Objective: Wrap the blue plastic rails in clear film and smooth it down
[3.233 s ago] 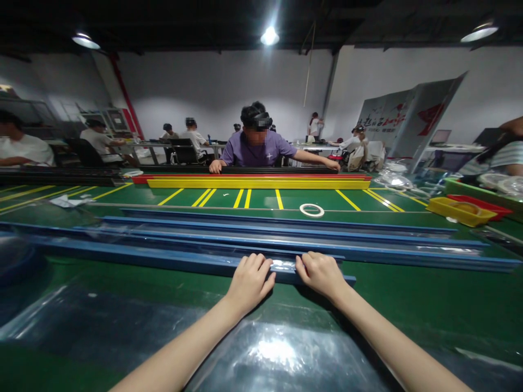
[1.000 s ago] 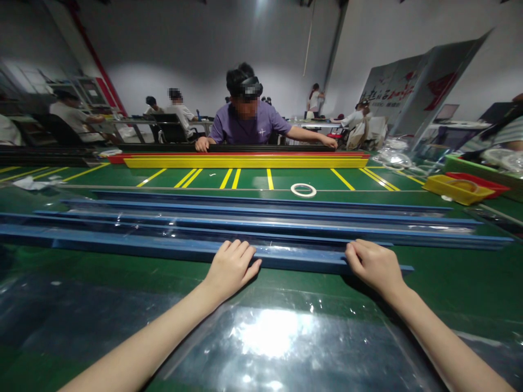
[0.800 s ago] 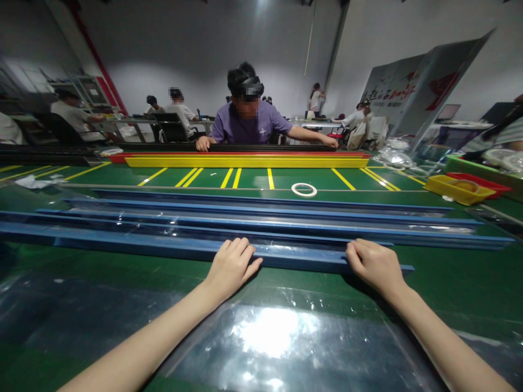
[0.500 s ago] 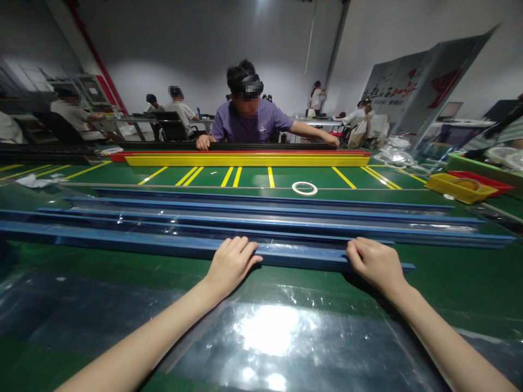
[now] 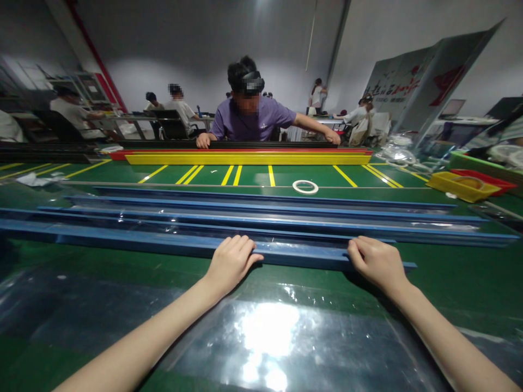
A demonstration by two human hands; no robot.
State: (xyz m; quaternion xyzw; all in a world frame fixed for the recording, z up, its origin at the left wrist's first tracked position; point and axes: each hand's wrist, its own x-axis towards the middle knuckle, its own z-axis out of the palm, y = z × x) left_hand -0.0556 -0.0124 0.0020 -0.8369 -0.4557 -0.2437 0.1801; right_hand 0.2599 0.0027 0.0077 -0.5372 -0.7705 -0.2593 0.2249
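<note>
Both hands are closed over the nearest long blue profile (image 5: 304, 256), which lies across the green table. My left hand (image 5: 233, 260) grips it near the middle of the view, its thumb on the near side. Further right, near the profile's right end, my right hand (image 5: 376, 262) is wrapped round the same piece. Behind it several more blue profiles (image 5: 286, 220) lie roughly parallel. A clear plastic sheet (image 5: 212, 337) with bright reflections is spread in front, under my forearms.
Across the table (image 5: 461, 272), a person (image 5: 253, 117) handles black profiles behind a yellow profile (image 5: 245, 159). A white ring (image 5: 305, 187) lies mid-table. Yellow tray (image 5: 461, 186) and red tray (image 5: 486, 182) are at the right, near clear plastic rolls (image 5: 398, 152).
My hands keep their grip and have barely moved. The person opposite has the head raised slightly.
</note>
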